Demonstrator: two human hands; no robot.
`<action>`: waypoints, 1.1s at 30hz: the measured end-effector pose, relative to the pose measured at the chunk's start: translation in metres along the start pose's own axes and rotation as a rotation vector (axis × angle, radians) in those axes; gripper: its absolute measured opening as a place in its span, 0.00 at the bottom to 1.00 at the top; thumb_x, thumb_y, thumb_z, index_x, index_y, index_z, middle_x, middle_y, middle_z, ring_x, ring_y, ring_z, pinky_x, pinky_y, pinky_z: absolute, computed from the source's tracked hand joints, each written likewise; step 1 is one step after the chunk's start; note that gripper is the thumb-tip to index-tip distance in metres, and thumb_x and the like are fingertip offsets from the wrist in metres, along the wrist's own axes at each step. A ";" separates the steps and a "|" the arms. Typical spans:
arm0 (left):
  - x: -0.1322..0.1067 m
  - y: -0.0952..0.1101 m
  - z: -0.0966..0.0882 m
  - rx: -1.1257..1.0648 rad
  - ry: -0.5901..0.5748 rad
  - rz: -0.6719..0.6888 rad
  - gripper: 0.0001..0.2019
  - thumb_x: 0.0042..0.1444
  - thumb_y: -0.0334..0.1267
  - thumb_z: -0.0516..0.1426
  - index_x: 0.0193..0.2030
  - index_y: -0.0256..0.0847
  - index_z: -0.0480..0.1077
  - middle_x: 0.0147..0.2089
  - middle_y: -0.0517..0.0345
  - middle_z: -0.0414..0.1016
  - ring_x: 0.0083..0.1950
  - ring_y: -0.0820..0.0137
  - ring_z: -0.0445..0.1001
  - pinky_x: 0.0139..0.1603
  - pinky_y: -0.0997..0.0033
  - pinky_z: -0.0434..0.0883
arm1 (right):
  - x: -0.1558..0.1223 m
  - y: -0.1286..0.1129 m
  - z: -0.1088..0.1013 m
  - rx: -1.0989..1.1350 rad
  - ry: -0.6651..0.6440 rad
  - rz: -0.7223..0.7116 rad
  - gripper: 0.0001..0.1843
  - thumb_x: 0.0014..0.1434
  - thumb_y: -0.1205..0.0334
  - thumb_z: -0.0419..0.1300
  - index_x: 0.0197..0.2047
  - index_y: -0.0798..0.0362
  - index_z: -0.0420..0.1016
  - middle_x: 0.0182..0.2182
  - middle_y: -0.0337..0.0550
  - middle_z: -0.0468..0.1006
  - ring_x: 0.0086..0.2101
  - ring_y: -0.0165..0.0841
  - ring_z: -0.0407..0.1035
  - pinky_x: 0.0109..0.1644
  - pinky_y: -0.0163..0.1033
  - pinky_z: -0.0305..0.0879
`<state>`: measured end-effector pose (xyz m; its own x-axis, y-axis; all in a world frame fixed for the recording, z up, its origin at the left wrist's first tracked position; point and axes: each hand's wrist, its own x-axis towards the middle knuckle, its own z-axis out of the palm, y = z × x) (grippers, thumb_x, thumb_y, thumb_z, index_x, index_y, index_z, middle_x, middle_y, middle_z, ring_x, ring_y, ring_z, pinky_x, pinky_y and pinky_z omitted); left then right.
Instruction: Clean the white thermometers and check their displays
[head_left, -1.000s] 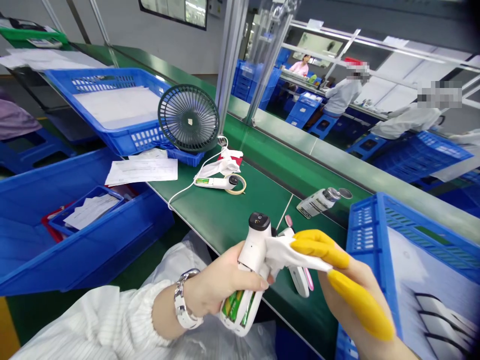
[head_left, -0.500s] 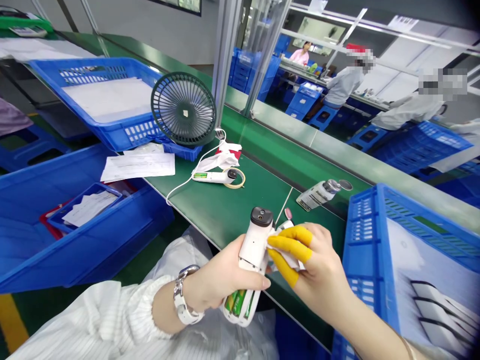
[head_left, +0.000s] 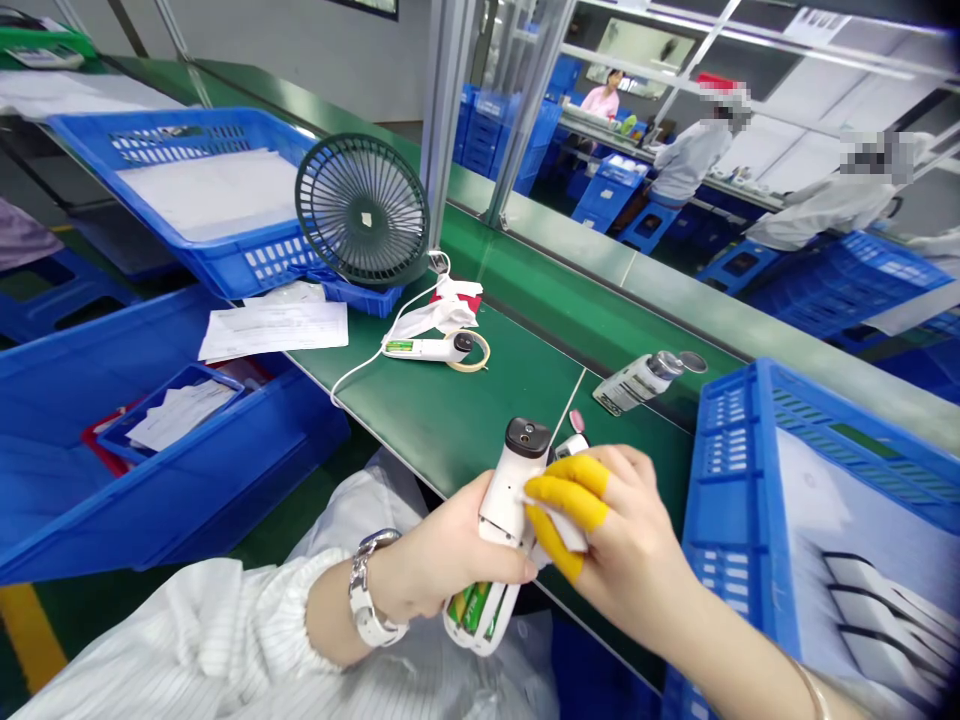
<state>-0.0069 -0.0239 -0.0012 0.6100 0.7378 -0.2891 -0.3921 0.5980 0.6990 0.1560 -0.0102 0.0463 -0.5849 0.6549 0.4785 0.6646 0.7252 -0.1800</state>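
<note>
My left hand (head_left: 450, 545) is wrapped round a white infrared thermometer (head_left: 511, 495), held tilted with its black sensor end up. The battery bay is uncovered at the lower end, with green batteries (head_left: 471, 605) inside. My right hand (head_left: 615, 530), with yellow finger covers on several fingers, pinches a white wiping cloth (head_left: 564, 530) against the thermometer's side. Part of the cloth is hidden behind the fingers. Just behind this hand, another white device (head_left: 574, 447) shows partly on the bench. A small pink oval piece (head_left: 576, 421) lies near it.
A second thermometer (head_left: 424, 349) rests on a tape roll (head_left: 480, 362) on the green bench. A fan (head_left: 364, 210), a bottle (head_left: 634, 385) with its lid flipped up, and papers (head_left: 277, 330) stand around. Blue crates (head_left: 731, 480) flank both sides; people sit beyond the glass.
My right hand has shifted slightly left with the cloth, across the thermometer's side. The left hand keeps its hold. The view has moved a little.
</note>
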 end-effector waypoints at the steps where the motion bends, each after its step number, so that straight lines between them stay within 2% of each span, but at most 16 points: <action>1: 0.000 0.000 0.000 -0.004 -0.002 -0.003 0.26 0.39 0.23 0.61 0.47 0.38 0.63 0.34 0.61 0.69 0.34 0.74 0.67 0.34 0.74 0.63 | 0.000 0.002 0.000 -0.064 0.026 0.002 0.06 0.53 0.70 0.60 0.36 0.55 0.73 0.31 0.46 0.75 0.34 0.39 0.63 0.41 0.51 0.55; 3: -0.001 0.001 -0.001 -0.017 -0.016 -0.002 0.27 0.39 0.24 0.62 0.49 0.39 0.62 0.34 0.61 0.70 0.35 0.73 0.67 0.35 0.73 0.63 | -0.001 0.007 0.001 -0.114 0.059 -0.001 0.06 0.53 0.70 0.61 0.37 0.55 0.73 0.31 0.47 0.75 0.35 0.40 0.63 0.42 0.51 0.55; 8: -0.004 0.006 -0.003 -0.053 0.005 0.020 0.28 0.40 0.24 0.62 0.50 0.40 0.63 0.36 0.61 0.69 0.36 0.75 0.67 0.36 0.74 0.63 | -0.004 0.001 0.003 0.112 -0.005 0.006 0.06 0.53 0.69 0.61 0.36 0.53 0.73 0.29 0.43 0.74 0.32 0.35 0.62 0.39 0.47 0.57; 11: -0.004 0.005 -0.004 -0.061 -0.017 -0.001 0.28 0.39 0.25 0.63 0.49 0.40 0.63 0.36 0.61 0.69 0.34 0.75 0.66 0.35 0.74 0.63 | -0.003 -0.005 0.002 0.147 -0.004 -0.022 0.08 0.53 0.70 0.61 0.38 0.52 0.72 0.30 0.42 0.74 0.32 0.35 0.63 0.39 0.46 0.57; 14: -0.003 0.003 -0.002 -0.041 -0.021 -0.019 0.27 0.38 0.24 0.63 0.47 0.39 0.63 0.35 0.61 0.69 0.34 0.74 0.67 0.35 0.74 0.63 | -0.001 -0.003 -0.001 0.099 0.008 -0.051 0.10 0.53 0.70 0.60 0.39 0.51 0.70 0.31 0.42 0.74 0.33 0.35 0.63 0.39 0.46 0.57; 19: -0.003 -0.001 0.000 -0.020 -0.048 -0.024 0.27 0.39 0.23 0.61 0.48 0.40 0.63 0.37 0.59 0.71 0.38 0.70 0.69 0.37 0.72 0.65 | -0.003 0.003 -0.002 -0.119 0.071 -0.046 0.10 0.53 0.69 0.60 0.40 0.51 0.69 0.33 0.44 0.75 0.35 0.38 0.64 0.41 0.48 0.56; 24: -0.002 -0.007 -0.001 0.028 -0.013 0.008 0.27 0.40 0.24 0.62 0.49 0.40 0.63 0.38 0.59 0.69 0.39 0.70 0.69 0.38 0.71 0.64 | -0.003 -0.005 0.001 -0.010 -0.056 -0.101 0.09 0.53 0.69 0.59 0.40 0.52 0.70 0.31 0.42 0.75 0.33 0.36 0.64 0.40 0.47 0.56; 29: 0.001 -0.011 0.000 0.008 -0.038 -0.074 0.26 0.38 0.24 0.62 0.46 0.39 0.62 0.37 0.57 0.71 0.41 0.66 0.71 0.39 0.68 0.66 | -0.005 0.005 -0.003 -0.248 0.074 -0.158 0.10 0.55 0.69 0.58 0.42 0.53 0.69 0.34 0.45 0.76 0.37 0.39 0.65 0.41 0.48 0.55; 33: 0.001 -0.009 0.000 -0.016 -0.046 -0.082 0.26 0.38 0.24 0.62 0.46 0.38 0.62 0.36 0.59 0.71 0.37 0.70 0.70 0.36 0.71 0.66 | -0.006 0.003 -0.004 -0.064 0.016 -0.053 0.08 0.54 0.69 0.58 0.39 0.51 0.70 0.32 0.43 0.75 0.33 0.35 0.64 0.39 0.45 0.57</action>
<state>-0.0031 -0.0288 -0.0072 0.6710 0.6713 -0.3147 -0.3502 0.6611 0.6636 0.1633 -0.0125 0.0461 -0.6128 0.6123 0.4996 0.6617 0.7432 -0.0992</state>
